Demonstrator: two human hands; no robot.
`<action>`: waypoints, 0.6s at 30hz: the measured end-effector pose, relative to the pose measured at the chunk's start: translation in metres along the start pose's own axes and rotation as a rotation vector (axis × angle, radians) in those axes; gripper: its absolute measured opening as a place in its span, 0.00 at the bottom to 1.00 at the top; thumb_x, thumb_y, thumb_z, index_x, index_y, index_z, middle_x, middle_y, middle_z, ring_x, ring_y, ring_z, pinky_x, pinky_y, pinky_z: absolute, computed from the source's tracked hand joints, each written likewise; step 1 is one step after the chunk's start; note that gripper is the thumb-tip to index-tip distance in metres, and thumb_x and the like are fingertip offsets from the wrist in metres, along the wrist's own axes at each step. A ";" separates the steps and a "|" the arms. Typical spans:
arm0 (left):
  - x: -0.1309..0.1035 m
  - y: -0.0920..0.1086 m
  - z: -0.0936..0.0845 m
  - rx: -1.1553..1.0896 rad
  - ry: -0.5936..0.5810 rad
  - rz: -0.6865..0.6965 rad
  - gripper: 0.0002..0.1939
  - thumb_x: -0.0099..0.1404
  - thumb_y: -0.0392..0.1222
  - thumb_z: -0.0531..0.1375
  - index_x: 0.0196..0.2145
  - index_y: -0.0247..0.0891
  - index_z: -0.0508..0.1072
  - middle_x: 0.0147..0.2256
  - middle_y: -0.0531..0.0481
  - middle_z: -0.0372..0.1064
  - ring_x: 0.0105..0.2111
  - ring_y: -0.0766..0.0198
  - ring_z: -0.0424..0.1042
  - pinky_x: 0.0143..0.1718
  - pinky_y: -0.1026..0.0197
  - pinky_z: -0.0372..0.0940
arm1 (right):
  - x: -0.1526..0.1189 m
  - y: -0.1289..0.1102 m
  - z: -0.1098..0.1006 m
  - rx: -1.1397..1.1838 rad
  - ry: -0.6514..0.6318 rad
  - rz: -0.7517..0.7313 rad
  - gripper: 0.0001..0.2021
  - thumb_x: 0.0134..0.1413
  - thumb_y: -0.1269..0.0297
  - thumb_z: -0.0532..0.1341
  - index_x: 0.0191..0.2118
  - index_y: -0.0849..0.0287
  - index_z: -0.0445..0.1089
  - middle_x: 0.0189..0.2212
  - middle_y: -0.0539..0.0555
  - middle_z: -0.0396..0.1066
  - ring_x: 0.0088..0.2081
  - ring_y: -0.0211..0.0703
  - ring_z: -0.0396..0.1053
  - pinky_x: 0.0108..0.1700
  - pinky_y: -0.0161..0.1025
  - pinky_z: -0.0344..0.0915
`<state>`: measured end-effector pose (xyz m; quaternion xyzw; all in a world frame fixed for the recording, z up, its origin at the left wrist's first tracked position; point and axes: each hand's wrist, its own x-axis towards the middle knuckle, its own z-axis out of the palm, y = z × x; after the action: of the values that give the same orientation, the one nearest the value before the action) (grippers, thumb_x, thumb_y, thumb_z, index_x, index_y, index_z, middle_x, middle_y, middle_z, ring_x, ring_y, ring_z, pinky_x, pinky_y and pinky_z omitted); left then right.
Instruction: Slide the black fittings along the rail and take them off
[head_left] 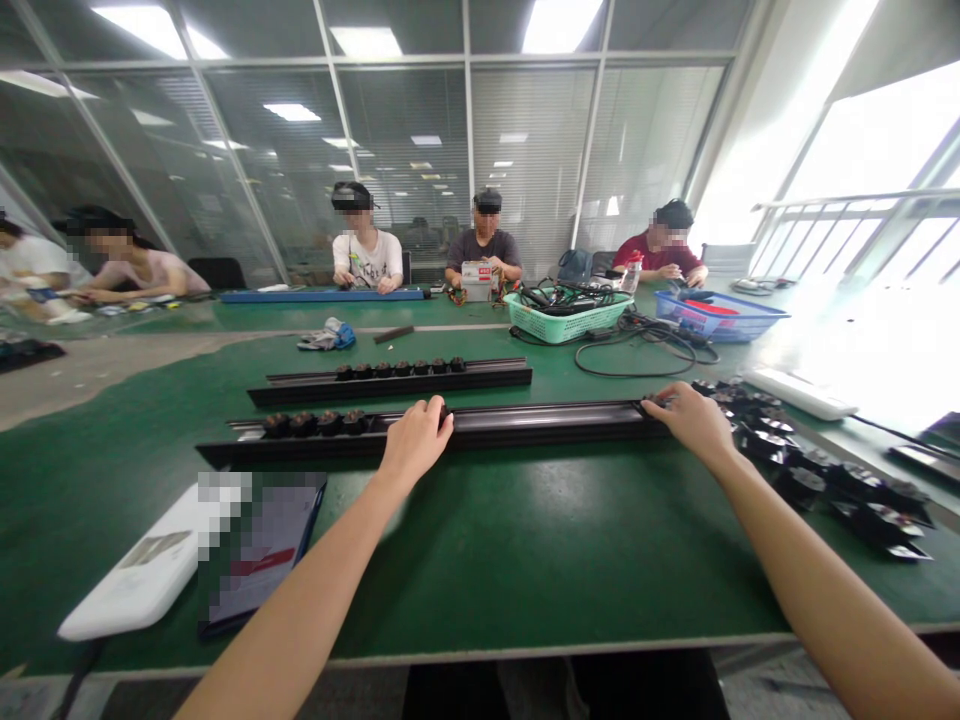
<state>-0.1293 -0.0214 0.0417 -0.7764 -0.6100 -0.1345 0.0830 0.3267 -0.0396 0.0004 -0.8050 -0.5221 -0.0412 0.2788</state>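
A long black metal rail lies across the green table in front of me, with several small black round parts seated in a row near its left end. My left hand is closed around one more such part, at the middle of the rail, and mostly covers it. At the rail's right end, my right hand pinches another small black part. Its fingers hide much of that part. Behind lies a second black rail with a row of the same parts.
Loose black parts are spread at the right. A white device and a dark phone-like slab lie front left. Beyond are a green basket of cables, a blue basket, gloves and several seated people.
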 end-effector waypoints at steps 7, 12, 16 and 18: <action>0.000 0.000 0.001 0.016 0.008 -0.001 0.15 0.79 0.48 0.49 0.54 0.40 0.69 0.48 0.42 0.75 0.48 0.51 0.77 0.41 0.57 0.70 | 0.001 0.005 -0.004 -0.043 -0.005 0.025 0.22 0.58 0.41 0.60 0.45 0.54 0.74 0.36 0.60 0.78 0.39 0.58 0.75 0.37 0.45 0.64; 0.000 0.001 0.000 0.016 -0.010 -0.011 0.16 0.79 0.48 0.49 0.55 0.40 0.69 0.48 0.41 0.75 0.48 0.52 0.76 0.42 0.57 0.70 | 0.003 0.010 -0.003 -0.053 0.019 0.023 0.22 0.57 0.41 0.61 0.45 0.55 0.74 0.33 0.60 0.77 0.36 0.58 0.75 0.36 0.45 0.64; 0.000 0.000 0.001 0.015 -0.012 -0.009 0.16 0.79 0.48 0.49 0.55 0.40 0.69 0.48 0.42 0.75 0.48 0.51 0.77 0.42 0.57 0.69 | 0.005 0.012 -0.002 -0.068 0.014 0.030 0.22 0.57 0.41 0.61 0.45 0.54 0.75 0.32 0.60 0.77 0.35 0.58 0.75 0.36 0.45 0.65; 0.000 0.000 0.001 0.013 -0.009 -0.012 0.16 0.79 0.48 0.49 0.55 0.41 0.69 0.48 0.42 0.75 0.49 0.51 0.76 0.42 0.57 0.69 | 0.006 0.013 -0.003 -0.073 -0.003 0.043 0.22 0.57 0.41 0.61 0.45 0.54 0.75 0.33 0.61 0.77 0.36 0.59 0.75 0.36 0.46 0.65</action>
<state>-0.1288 -0.0211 0.0411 -0.7729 -0.6158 -0.1276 0.0845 0.3409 -0.0399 -0.0002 -0.8257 -0.5034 -0.0530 0.2489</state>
